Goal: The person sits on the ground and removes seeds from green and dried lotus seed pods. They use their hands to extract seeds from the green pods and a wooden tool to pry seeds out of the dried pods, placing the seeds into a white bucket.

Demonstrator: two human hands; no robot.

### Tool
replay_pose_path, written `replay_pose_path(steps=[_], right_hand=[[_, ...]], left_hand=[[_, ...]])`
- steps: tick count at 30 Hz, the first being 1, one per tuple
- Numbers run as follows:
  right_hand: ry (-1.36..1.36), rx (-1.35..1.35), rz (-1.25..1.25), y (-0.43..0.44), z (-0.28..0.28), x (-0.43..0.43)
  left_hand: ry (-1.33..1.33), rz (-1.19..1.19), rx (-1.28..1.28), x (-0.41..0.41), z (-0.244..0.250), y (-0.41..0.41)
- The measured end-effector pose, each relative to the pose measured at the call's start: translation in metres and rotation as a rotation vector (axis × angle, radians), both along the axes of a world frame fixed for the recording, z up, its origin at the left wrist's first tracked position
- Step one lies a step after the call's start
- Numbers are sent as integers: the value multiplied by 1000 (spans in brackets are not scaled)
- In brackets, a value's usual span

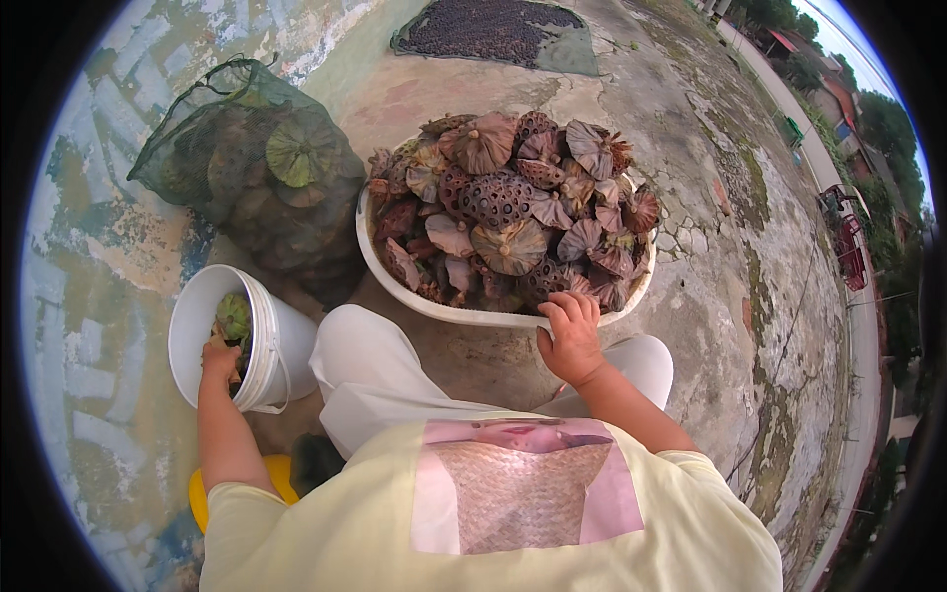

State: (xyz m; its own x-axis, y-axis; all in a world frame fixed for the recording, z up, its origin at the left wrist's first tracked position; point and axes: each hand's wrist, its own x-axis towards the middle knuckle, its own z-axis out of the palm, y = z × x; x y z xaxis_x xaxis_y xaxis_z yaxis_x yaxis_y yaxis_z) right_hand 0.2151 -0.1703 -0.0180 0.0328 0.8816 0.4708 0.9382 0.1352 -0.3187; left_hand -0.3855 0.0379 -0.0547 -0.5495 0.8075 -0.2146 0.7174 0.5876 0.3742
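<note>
My left hand [221, 358] reaches inside a white plastic bucket [292, 351] at the left, close to a green lotus seed pod [234, 317]. Its fingertips are partly hidden, so whether it grips anything there is unclear. Over the near rim of a white basin [444, 311] lies my right hand [573, 337], thumb apart from its bent fingers, with nothing seen in it. The fingertips meet the edge of the pile. Brown, dried lotus seed pods [497, 200] are heaped above the basin's rim, some showing their holes, others their wrinkled undersides.
A green mesh sack [244, 148] full of lotus pods leans by the painted wall [103, 244], behind the bucket. Farther off, dark seeds [484, 33] are spread on a green mesh sheet [570, 52]. Something yellow [198, 496] sits beside my left arm. Cracked concrete [703, 333] extends rightward.
</note>
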Motion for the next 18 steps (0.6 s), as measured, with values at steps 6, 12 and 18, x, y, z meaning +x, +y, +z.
replay_pose_path(steps=[6, 12, 18], right_hand=[[25, -28, 9, -18, -3, -2], [46, -51, 36, -25, -2, -8], [534, -496, 188, -8, 12, -36]], left_hand=[[-579, 216, -123, -35, 22, -9], [-839, 133, 74, -7, 110, -107], [-1526, -308, 459, 150, 150, -140]])
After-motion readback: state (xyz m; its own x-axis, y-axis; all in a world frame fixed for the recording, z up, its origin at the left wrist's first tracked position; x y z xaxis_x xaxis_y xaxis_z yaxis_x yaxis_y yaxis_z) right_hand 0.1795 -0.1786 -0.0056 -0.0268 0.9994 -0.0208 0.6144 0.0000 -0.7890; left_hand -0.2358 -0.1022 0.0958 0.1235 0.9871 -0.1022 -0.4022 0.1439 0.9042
